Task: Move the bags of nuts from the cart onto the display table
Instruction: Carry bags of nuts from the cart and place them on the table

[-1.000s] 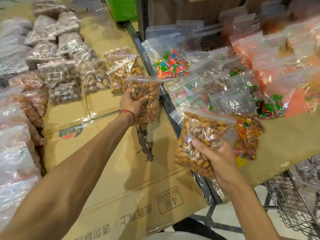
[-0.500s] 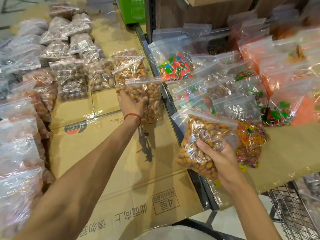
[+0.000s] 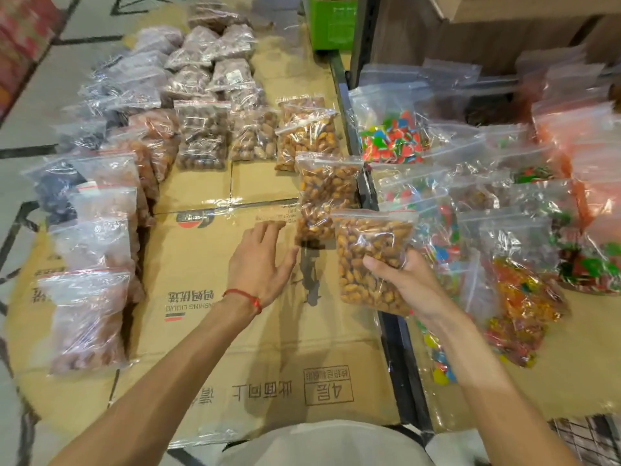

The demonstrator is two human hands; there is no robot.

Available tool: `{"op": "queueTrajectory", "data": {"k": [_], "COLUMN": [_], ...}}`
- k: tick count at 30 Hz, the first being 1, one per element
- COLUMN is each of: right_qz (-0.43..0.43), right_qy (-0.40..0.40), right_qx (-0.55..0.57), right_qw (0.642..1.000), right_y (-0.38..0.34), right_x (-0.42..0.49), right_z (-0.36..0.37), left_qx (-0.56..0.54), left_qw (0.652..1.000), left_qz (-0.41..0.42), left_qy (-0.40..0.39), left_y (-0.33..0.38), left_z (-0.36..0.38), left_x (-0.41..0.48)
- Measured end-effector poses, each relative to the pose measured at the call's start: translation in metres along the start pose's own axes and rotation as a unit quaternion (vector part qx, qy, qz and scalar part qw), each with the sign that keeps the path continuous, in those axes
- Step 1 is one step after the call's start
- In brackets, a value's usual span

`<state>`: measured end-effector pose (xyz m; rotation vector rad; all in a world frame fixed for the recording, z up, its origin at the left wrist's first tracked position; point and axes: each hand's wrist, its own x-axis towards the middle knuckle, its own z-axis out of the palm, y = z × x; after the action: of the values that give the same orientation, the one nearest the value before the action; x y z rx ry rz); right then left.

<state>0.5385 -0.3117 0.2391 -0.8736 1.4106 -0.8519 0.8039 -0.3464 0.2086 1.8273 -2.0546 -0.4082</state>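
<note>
1. Right hand (image 3: 408,284) has a clenched grip on a zip bag of golden nuts (image 3: 369,260), fingers wrapped round its right edge, bag upright and held just above the near-right part of the desk (image 3: 208,270), over the dark rail (image 3: 398,348) btw desk and cart.
2. Left hand (image 3: 260,260) is released, palm down, fingers spread, holding nothing. It sits low over the cardboard, just left of another nut bag (image 3: 324,196). Can't tell if the fingertips touch that bag.
3. That second bag lies on the desk at its right edge, w/ two more of the same golden nuts (image 3: 304,129) farther back in a line.
4. Left and far side of the desk is packed w/ clear bags: dark round nuts (image 3: 201,136), paler brown ones (image 3: 255,136), pinkish stuff (image 3: 89,317) down the left edge. The far ones are blurry.
5. Desk top is flattened cardboard w/ printed text.
6. Red string bracelet (image 3: 247,297) on the left wrist.
7. Cart (image 3: 571,364) on the right, also cardboard-lined, carries bags of multicolour candy (image 3: 391,137), orange gummies (image 3: 524,290) and mostly empty-looking clear bags.
</note>
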Motion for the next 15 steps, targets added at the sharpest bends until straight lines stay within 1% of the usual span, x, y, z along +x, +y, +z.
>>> {"op": "queueTrajectory", "data": {"k": [3, 5, 10, 13, 15], "right_qz": [-0.013, -0.027, -0.037, -0.049, -0.076], "right_qy": [-0.034, -0.055, -0.111, -0.096, -0.037], "right_qx": [-0.051, -0.083, -0.129, -0.157, -0.204], "right_qw": [0.998, 0.995, 0.985, 0.982, 0.975], "right_y": [-0.002, -0.007, -0.02, -0.023, -0.018], "right_x": [0.027, 0.044, 0.085, 0.102, 0.113], "right_z": [0.014, 0.022, 0.027, 0.031, 0.037], "left_qx": [0.081, 0.117, 0.126, 0.119, 0.116], "left_qw": [0.996, 0.992, 0.991, 0.992, 0.992], "left_qz": [0.045, 0.048, 0.025, -0.001, -0.012], "left_qy": [-0.006, -0.015, -0.025, -0.033, -0.041], "left_y": [-0.007, -0.01, -0.011, -0.011, -0.01], "left_z": [-0.005, -0.007, -0.01, -0.012, -0.014], "left_x": [-0.022, -0.034, -0.054, -0.058, -0.061]}}
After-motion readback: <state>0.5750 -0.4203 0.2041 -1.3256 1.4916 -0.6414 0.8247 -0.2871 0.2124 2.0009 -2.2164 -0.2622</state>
